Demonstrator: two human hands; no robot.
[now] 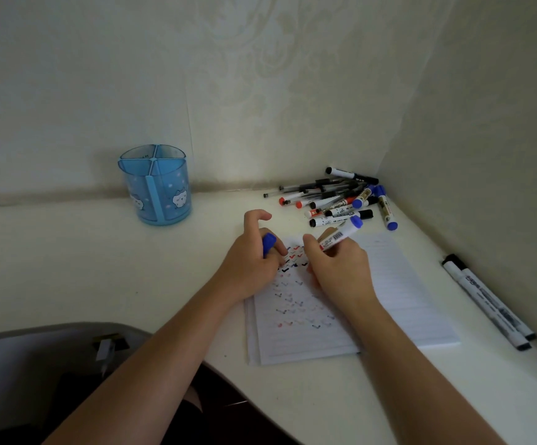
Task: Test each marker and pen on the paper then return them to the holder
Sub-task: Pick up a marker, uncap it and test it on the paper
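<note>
The right hand (334, 264) pinches a white blue-ended marker (341, 234), tail toward two o'clock, over lined paper (405, 300); the left hand (254, 261), gripping a blue cap (268, 244), is nearer the blue plastic holder (156, 187) at ten o'clock.

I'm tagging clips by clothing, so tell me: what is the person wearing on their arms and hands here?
Nothing that shows. The left forearm and right forearm are bare right to the frame's edge, with no sleeve or cuff in view. The left hand and right hand have no gloves, and no watch, bracelet or ring shows on the sides the camera sees.
</note>
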